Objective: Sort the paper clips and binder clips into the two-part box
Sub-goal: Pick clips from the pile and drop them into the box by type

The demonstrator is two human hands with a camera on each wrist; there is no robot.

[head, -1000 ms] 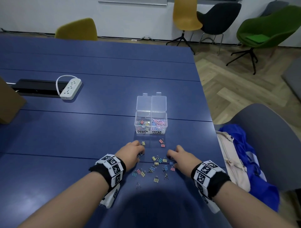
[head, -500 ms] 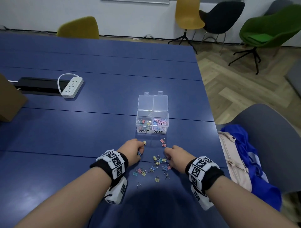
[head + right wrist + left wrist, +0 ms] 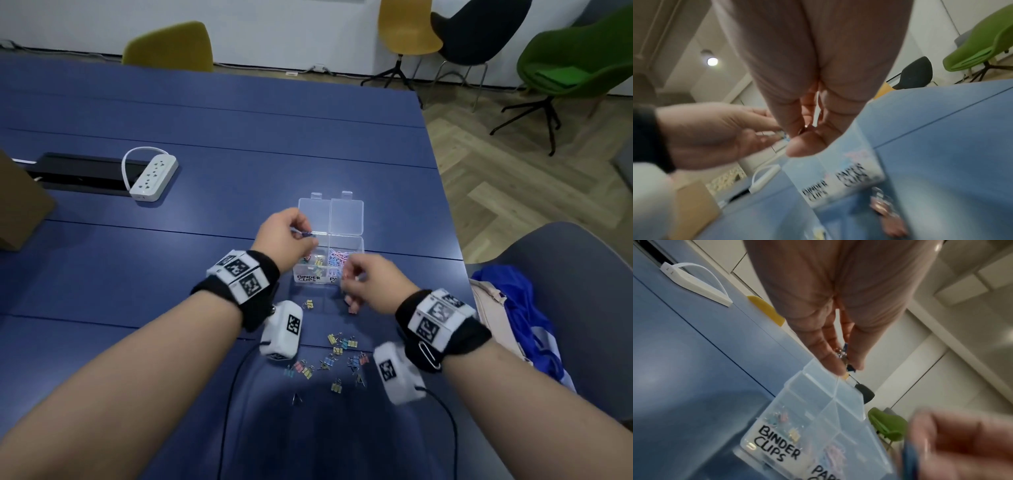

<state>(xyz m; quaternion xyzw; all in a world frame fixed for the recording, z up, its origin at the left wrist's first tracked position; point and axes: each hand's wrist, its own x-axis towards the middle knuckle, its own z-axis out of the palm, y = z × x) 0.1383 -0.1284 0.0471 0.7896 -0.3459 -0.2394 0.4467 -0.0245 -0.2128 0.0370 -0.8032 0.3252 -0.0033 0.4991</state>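
Observation:
The clear two-part box (image 3: 362, 247) stands open, labelled BINDER CLIPS on its left part (image 3: 777, 441), with coloured clips in both parts. My left hand (image 3: 308, 236) hovers over the left compartment and pinches a blue binder clip (image 3: 845, 353) between thumb and fingers. My right hand (image 3: 346, 279) is raised just in front of the box's right part. Its fingers (image 3: 795, 123) are curled and pinch a small clip; the kind is unclear. Several small binder clips (image 3: 337, 353) lie scattered on the blue table between my wrists.
A white power strip (image 3: 154, 178) and a black cable slot (image 3: 78, 174) lie far left, next to a cardboard box (image 3: 20, 205). The table's right edge runs close by the box. A grey chair (image 3: 565, 274) with blue and pink bags stands beside it.
Both hands have risen from the clip pile and moved forward to the box. The left now holds a blue clip over the binder compartment, and the right is at the box's front.

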